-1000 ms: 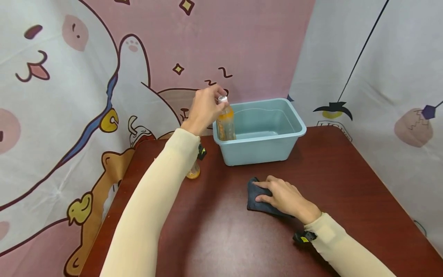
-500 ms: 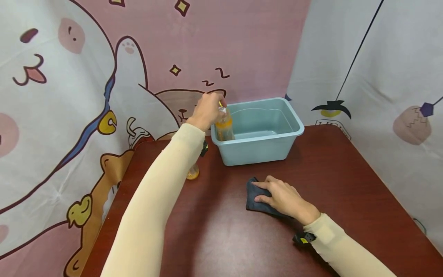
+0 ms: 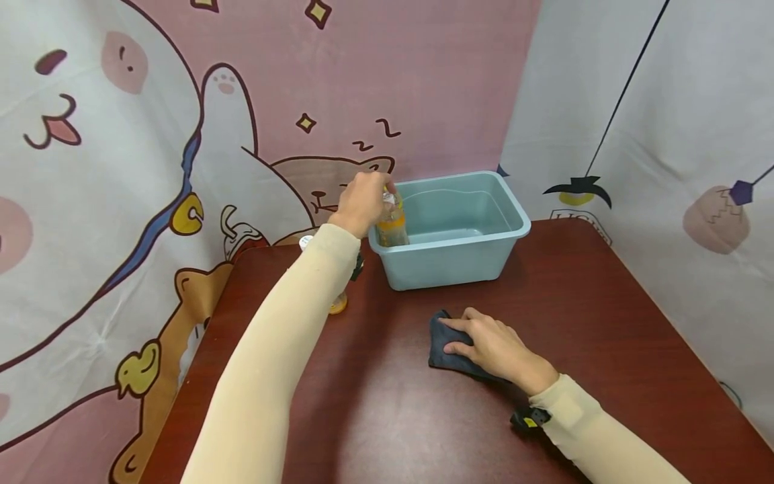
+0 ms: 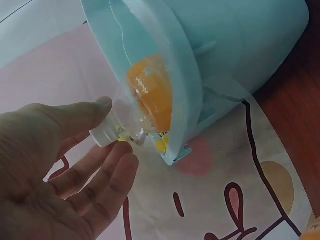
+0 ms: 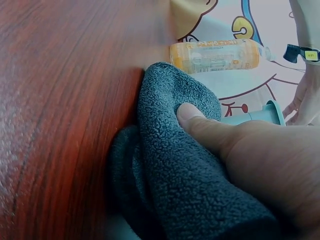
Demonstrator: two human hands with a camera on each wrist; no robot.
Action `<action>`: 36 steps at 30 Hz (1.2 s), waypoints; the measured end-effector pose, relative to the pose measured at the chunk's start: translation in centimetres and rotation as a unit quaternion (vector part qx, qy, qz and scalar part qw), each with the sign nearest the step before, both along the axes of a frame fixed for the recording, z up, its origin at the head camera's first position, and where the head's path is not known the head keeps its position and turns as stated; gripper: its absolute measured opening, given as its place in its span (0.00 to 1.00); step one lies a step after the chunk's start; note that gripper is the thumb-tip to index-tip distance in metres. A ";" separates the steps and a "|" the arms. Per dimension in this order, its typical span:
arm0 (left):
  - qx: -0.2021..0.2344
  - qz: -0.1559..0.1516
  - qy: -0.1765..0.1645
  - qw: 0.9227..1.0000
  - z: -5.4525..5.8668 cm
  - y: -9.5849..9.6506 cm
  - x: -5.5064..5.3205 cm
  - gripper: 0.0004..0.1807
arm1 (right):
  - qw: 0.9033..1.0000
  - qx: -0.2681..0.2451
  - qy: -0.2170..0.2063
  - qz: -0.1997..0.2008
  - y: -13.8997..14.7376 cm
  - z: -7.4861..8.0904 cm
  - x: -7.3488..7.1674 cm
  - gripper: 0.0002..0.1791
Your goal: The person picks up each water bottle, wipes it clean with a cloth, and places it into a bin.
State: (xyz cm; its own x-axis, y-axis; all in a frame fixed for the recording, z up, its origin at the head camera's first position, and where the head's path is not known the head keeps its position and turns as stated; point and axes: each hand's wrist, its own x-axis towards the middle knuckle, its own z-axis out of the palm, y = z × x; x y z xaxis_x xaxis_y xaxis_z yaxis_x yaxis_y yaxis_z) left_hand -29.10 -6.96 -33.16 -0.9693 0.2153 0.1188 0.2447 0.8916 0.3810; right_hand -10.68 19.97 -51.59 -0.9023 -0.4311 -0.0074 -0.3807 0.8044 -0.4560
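Observation:
My left hand holds a clear plastic bottle with an orange label by its top, inside the left end of the light blue bin. In the left wrist view, the thumb and fingers lie on either side of the white bottle cap, and the bottle's lower part is hidden behind the bin's rim. My right hand grips a dark grey cloth on the table. The right wrist view shows the thumb pressed on the folded cloth, with the other fingers hidden.
A second orange-labelled bottle stands upright left of the bin, mostly behind my left sleeve in the head view. The brown table meets a cartoon-printed curtain at its back and sides.
My left hand has lowered the bottle a little further into the bin. My right hand and the cloth stay in place.

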 end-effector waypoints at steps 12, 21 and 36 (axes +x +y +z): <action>-0.002 -0.012 0.017 1.000 -0.2 -1.0 1.1 0.20 | 1.000 -0.002 0.004 -0.001 0.2 0.0 0.1 0.33; 0.014 -0.021 0.057 0.998 0.7 -3.5 3.2 0.23 | 1.000 -0.006 0.009 -0.001 0.2 0.0 -0.1 0.33; 0.047 0.013 0.062 0.997 -0.8 -11.5 7.9 0.20 | 1.000 -0.002 0.005 0.005 -0.1 -0.2 -0.4 0.33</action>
